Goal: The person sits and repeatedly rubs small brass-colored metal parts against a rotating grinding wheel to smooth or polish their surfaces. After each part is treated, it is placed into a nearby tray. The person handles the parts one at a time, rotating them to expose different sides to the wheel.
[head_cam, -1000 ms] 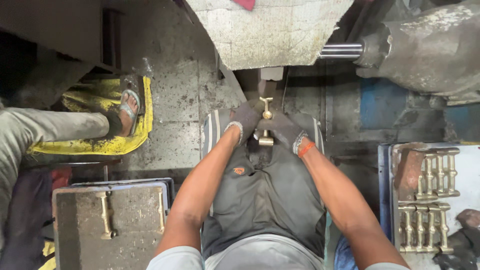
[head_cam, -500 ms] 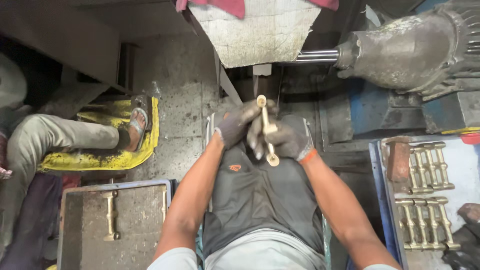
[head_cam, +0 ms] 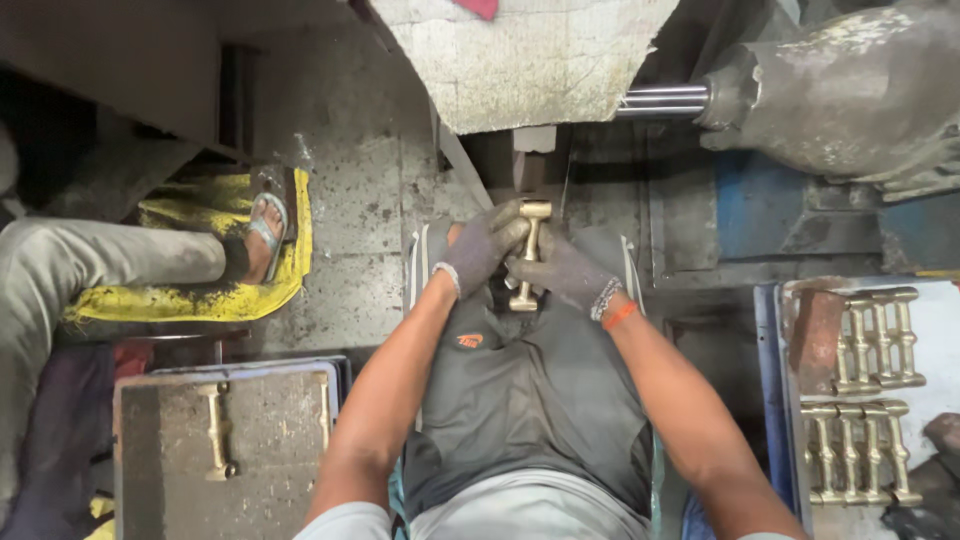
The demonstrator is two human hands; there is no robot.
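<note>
Both gloved hands clasp 1 brass casting [head_cam: 528, 255] over the lap, below the grey machine block [head_cam: 520, 60]: left hand [head_cam: 483, 245] wrapped near its far end, right hand [head_cam: 562, 272] closed on the shaft. It looks stiff, heavy and smooth; the shaft seems the surest hold. Right tray [head_cam: 775, 400] holds 2 rows of similar castings [head_cam: 865, 400]; left tray [head_cam: 125, 470] holds 1 casting [head_cam: 216, 432].

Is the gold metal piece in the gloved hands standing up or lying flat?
Standing up. The brass T-shaped piece points lengthwise away from the person, its crossbar on top, with the left hand and right hand gripping its sides.
</note>
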